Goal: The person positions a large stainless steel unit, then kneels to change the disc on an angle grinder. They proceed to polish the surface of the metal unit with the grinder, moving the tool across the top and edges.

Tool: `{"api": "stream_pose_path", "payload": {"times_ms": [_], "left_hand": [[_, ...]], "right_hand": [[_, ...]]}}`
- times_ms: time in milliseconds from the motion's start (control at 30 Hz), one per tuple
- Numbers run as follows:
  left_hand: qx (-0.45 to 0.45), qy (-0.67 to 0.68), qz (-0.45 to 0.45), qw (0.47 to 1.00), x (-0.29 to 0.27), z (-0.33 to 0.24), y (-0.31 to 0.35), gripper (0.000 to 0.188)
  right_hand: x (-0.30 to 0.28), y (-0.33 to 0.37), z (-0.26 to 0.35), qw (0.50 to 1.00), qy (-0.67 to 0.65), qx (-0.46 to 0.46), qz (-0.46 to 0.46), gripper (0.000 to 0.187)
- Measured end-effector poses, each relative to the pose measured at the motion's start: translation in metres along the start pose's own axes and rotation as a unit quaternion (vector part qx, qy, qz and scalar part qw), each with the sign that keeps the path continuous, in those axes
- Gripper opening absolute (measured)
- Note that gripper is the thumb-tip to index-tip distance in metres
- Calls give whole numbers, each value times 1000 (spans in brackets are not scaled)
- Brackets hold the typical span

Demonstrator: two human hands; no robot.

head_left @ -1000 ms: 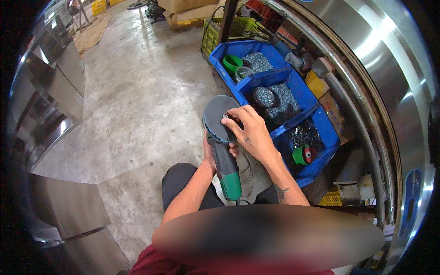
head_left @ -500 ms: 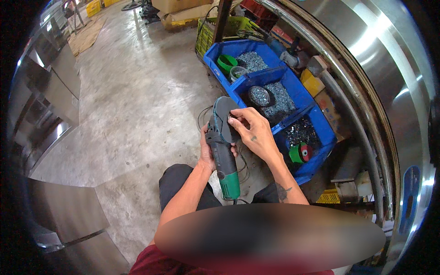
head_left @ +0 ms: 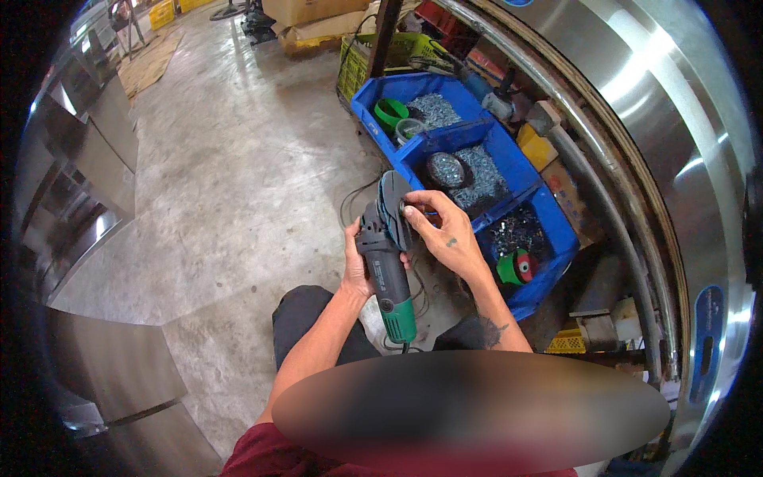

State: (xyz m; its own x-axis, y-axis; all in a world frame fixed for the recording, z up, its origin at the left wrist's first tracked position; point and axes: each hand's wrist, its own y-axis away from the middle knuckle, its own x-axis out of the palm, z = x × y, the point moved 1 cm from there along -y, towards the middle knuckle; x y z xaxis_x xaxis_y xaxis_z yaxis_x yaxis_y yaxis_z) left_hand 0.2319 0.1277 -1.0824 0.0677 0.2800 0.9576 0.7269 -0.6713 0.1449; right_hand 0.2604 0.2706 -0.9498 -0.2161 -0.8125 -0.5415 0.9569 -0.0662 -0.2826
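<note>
An angle grinder (head_left: 389, 282) with a black body and a green rear end is held upright in front of my knees. My left hand (head_left: 355, 266) wraps round its body just below the head, its fingertips showing on the far side. The dark sanding disc (head_left: 389, 195) on top is seen nearly edge-on, facing right. At the middle of that disc, my right hand (head_left: 449, 234) has thumb and forefinger pinched together. What lies between those fingertips is too small to make out. The cord (head_left: 407, 347) leaves the green end.
Blue bins (head_left: 485, 219) of small metal parts stand at my right, with a green cup (head_left: 517, 268) in the nearest. Behind them are a yellow-green crate (head_left: 354, 71) and metal rails (head_left: 604, 143). Shiny sheet-metal panels (head_left: 103, 350) line the left. A loose cable (head_left: 347, 208) lies on the concrete floor.
The grinder has rolled in my left hand, so its disc now shows more edge-on. My right fingers stay at the disc's middle and have shifted slightly right.
</note>
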Motion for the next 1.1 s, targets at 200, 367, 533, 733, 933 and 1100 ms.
{"api": "stream_pose_path", "payload": {"times_ms": [200,367,533,733,933,1100], "left_hand": [[-10,33,-6,999,-3,5,0,78],[-13,43,-2,999,0,7,2,78],[-13,42,-10,999,4,4,2,77],[2,33,26,999,-2,6,-1,81],[-36,120,67,990,-9,13,-2,76],[-48,139,42,988,-10,17,-2,78]], "right_hand": [[16,6,-4,999,31,20,-12,18],[10,1,0,991,32,-130,0,19],[2,6,13,999,20,-37,-29,19],[23,7,9,997,51,-30,-42,20],[27,9,3,995,64,-75,-17,24],[9,-1,13,974,103,-191,70,51]]}}
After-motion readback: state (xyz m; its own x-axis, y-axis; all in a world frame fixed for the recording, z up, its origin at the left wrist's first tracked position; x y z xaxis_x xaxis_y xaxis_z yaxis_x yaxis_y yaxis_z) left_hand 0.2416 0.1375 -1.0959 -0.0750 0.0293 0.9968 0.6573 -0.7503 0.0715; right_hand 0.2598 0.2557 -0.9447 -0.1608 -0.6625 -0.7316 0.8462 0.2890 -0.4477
